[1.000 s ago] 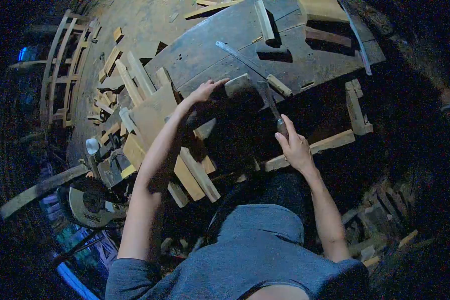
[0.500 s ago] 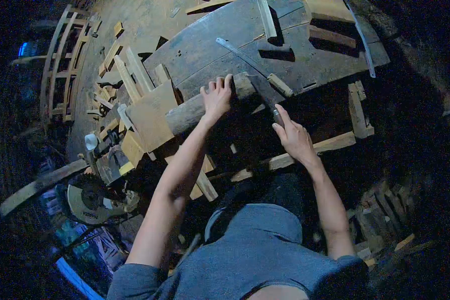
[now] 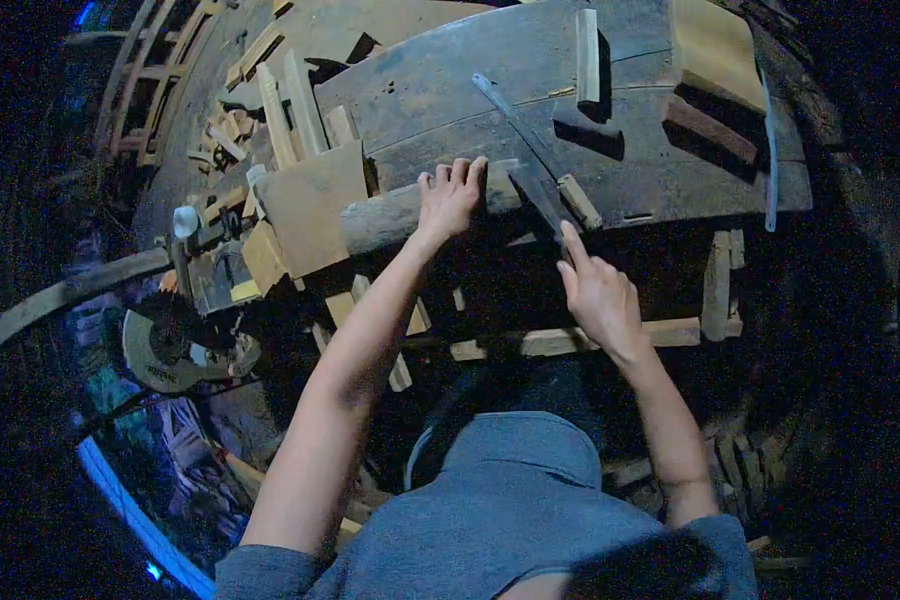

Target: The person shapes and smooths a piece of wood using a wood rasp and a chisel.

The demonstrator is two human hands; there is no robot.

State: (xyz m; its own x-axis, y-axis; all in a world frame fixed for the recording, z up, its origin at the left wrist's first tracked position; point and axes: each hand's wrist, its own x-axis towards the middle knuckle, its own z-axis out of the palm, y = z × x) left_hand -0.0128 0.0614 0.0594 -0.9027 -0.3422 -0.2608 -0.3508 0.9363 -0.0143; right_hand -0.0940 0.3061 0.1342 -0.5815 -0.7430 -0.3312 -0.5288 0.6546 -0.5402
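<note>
A thick grey length of wood point(image 3: 382, 222) lies along the near edge of the workbench. My left hand point(image 3: 450, 203) presses down on top of it, fingers bent over its far side. A saw point(image 3: 538, 197) is in my right hand point(image 3: 603, 300), which is closed round its handle, with the index finger along it. The blade rests against the right end of the wood. Just right of the blade is a small wood block point(image 3: 579, 202). A flat brown board point(image 3: 320, 205) touches the wood's left end.
On the bench point(image 3: 420, 75) lie a long metal strip point(image 3: 510, 115), a narrow pale stick point(image 3: 587, 58) and a large wood block point(image 3: 715, 50). Offcuts point(image 3: 232, 135) are piled at the left. A circular power saw point(image 3: 155, 350) sits lower left.
The view has shifted, so the bench things appear further right. My right hand has drawn the saw back a little towards me. My left hand stays on the wood.
</note>
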